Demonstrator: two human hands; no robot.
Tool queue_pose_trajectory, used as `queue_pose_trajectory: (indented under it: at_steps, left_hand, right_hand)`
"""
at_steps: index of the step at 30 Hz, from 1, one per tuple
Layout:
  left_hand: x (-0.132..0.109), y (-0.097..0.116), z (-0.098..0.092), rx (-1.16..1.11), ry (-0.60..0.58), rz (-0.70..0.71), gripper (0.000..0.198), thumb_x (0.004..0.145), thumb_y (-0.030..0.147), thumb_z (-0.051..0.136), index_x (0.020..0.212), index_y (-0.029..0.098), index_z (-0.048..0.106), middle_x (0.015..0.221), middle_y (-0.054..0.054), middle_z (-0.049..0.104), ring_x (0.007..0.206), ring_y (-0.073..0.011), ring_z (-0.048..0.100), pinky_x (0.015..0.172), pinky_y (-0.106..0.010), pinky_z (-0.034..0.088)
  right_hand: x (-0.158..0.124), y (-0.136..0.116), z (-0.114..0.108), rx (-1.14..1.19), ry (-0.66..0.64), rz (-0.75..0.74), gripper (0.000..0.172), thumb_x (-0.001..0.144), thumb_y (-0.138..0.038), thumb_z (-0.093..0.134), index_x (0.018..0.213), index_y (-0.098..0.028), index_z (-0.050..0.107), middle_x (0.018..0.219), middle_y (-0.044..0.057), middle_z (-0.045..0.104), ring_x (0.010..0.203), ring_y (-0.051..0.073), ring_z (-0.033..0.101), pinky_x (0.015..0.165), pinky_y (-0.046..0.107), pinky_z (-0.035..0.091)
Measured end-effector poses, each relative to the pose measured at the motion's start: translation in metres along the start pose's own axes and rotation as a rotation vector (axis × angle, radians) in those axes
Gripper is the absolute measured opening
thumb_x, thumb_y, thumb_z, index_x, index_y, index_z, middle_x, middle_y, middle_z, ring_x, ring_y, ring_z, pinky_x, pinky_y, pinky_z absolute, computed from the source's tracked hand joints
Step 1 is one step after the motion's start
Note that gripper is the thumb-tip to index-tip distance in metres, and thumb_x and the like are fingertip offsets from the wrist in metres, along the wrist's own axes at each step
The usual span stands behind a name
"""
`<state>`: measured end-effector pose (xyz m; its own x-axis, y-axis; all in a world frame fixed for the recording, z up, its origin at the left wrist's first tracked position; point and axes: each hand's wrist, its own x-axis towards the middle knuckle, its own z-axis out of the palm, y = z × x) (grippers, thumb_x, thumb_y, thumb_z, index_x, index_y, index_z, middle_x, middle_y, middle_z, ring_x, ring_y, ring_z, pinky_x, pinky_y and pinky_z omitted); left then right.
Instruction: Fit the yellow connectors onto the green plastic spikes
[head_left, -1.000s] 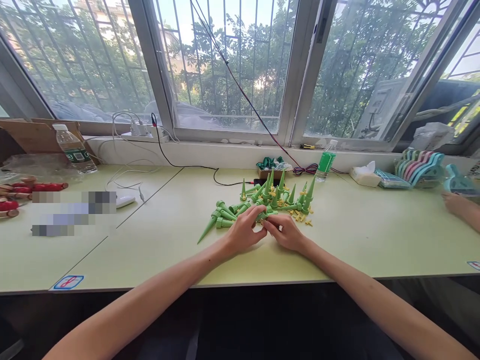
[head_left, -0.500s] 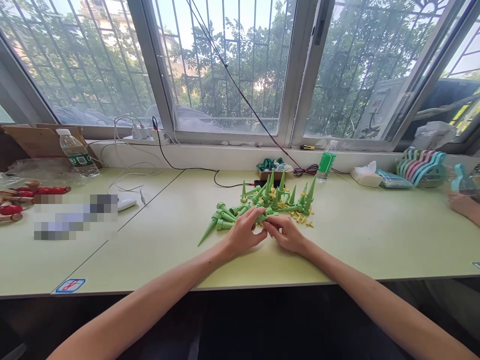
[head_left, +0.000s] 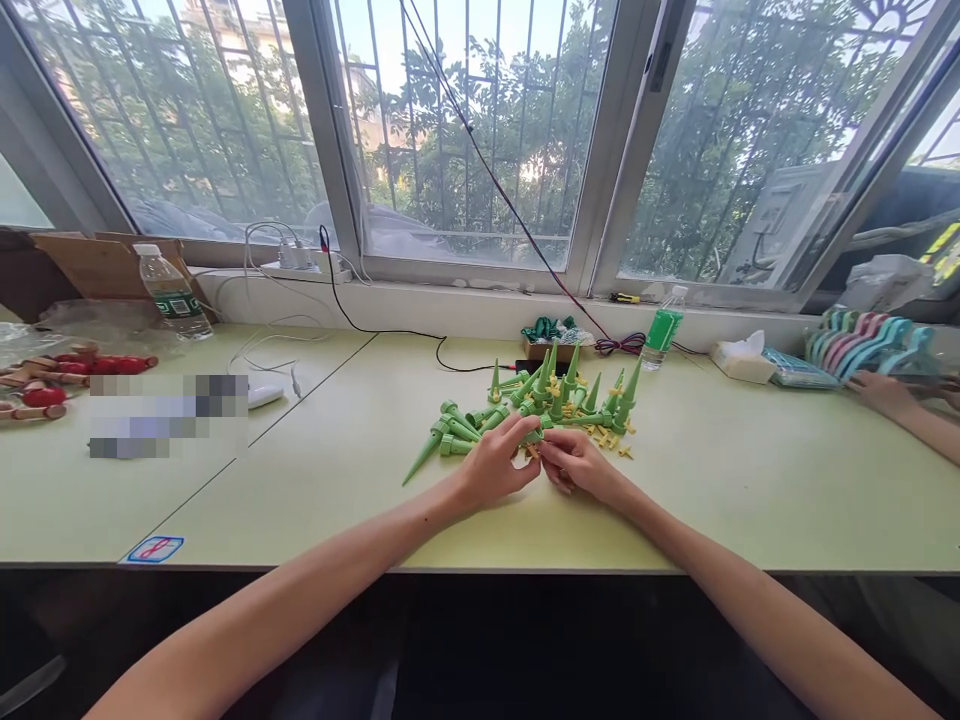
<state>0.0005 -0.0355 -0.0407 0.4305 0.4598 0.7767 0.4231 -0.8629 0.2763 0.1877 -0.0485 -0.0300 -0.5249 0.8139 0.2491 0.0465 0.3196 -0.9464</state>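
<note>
My left hand (head_left: 495, 465) is closed around a green plastic watering spike (head_left: 534, 434), mostly hidden by the fingers. A small yellow valve piece (head_left: 532, 452) shows just below it, between my hands. My right hand (head_left: 581, 465) meets the spike from the right with thumb and fingers pinched together. What lies in that pinch is hidden. Just beyond my hands is a pile of similar green spikes, some standing point up like the tall spike (head_left: 628, 398), others lying like the long spike (head_left: 424, 453). Several loose yellow valves (head_left: 604, 437) lie at the pile's right side.
Behind the pile are a small box (head_left: 551, 348) and a black cable. A green-labelled bottle (head_left: 663, 330) and tissue pack (head_left: 744, 360) stand back right. Another person's hand (head_left: 881, 392) is by coloured hangers (head_left: 862, 345). Red-and-wood pieces (head_left: 112, 366) and another bottle (head_left: 174, 295) are left.
The view has shifted slightly. My right fingers have moved a little at the spike, with the lower fingers now showing beneath. At right, the other person's hand has reached farther in beside the hangers.
</note>
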Motion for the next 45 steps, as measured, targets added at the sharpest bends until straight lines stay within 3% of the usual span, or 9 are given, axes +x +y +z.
queue_pose_trajectory:
  at_steps: [13, 20, 26, 33, 38, 45]
  left_hand:
    - [0.002, 0.004, -0.002, -0.004, 0.031, -0.025, 0.038, 0.081, 0.016, 0.063, 0.117, 0.023, 0.052, 0.093, -0.001, 0.059, 0.059, -0.0064, 0.046, 0.052, -0.018, 0.041]
    - [0.002, 0.006, 0.000, -0.027, 0.014, 0.004, 0.039, 0.081, 0.016, 0.062, 0.118, 0.023, 0.053, 0.093, -0.001, 0.059, 0.062, -0.0071, 0.048, 0.052, -0.018, 0.042]
    - [0.002, 0.004, 0.001, -0.034, 0.022, -0.049, 0.042, 0.079, 0.017, 0.063, 0.119, 0.023, 0.052, 0.098, -0.002, 0.062, 0.059, -0.0065, 0.046, 0.054, -0.020, 0.043]
    - [0.003, 0.001, 0.000, -0.019, -0.022, -0.058, 0.048, 0.081, 0.012, 0.063, 0.127, 0.022, 0.052, 0.108, -0.005, 0.066, 0.065, -0.0086, 0.054, 0.065, -0.023, 0.049]
    - [0.003, 0.001, 0.001, -0.001, -0.036, -0.048, 0.050, 0.083, 0.011, 0.062, 0.131, 0.022, 0.052, 0.105, -0.005, 0.065, 0.068, -0.0099, 0.057, 0.067, -0.024, 0.050]
    - [0.001, -0.001, 0.002, -0.007, -0.059, -0.057, 0.050, 0.082, 0.010, 0.060, 0.131, 0.022, 0.053, 0.106, -0.005, 0.064, 0.069, -0.0100, 0.056, 0.065, -0.023, 0.049]
  right_hand:
    - [-0.001, -0.005, -0.001, 0.110, 0.004, 0.006, 0.038, 0.092, -0.052, 0.063, 0.076, -0.019, 0.052, 0.046, -0.008, 0.049, 0.035, 0.006, 0.037, 0.037, 0.022, 0.027]
    - [0.002, 0.004, -0.006, 0.317, -0.056, 0.109, 0.040, 0.086, -0.052, 0.071, 0.072, -0.018, 0.054, 0.045, -0.010, 0.038, 0.035, 0.005, 0.032, 0.035, 0.021, 0.026]
    - [-0.001, -0.002, -0.001, 0.093, 0.083, 0.045, 0.036, 0.086, -0.055, 0.070, 0.087, -0.020, 0.059, 0.050, -0.008, 0.047, 0.039, 0.008, 0.038, 0.038, 0.023, 0.030]
    - [0.001, 0.001, 0.003, -0.315, 0.221, -0.144, 0.040, 0.086, -0.047, 0.071, 0.068, -0.020, 0.047, 0.054, -0.007, 0.035, 0.051, 0.009, 0.030, 0.048, 0.026, 0.024]
    - [0.003, 0.003, 0.002, -0.414, 0.247, -0.172, 0.039, 0.087, -0.042, 0.067, 0.065, -0.021, 0.043, 0.054, -0.007, 0.033, 0.052, 0.009, 0.028, 0.050, 0.026, 0.022]
    - [0.003, 0.003, 0.003, -0.512, 0.262, -0.204, 0.046, 0.091, -0.048, 0.061, 0.061, -0.021, 0.039, 0.054, -0.006, 0.033, 0.052, 0.009, 0.028, 0.051, 0.026, 0.022]
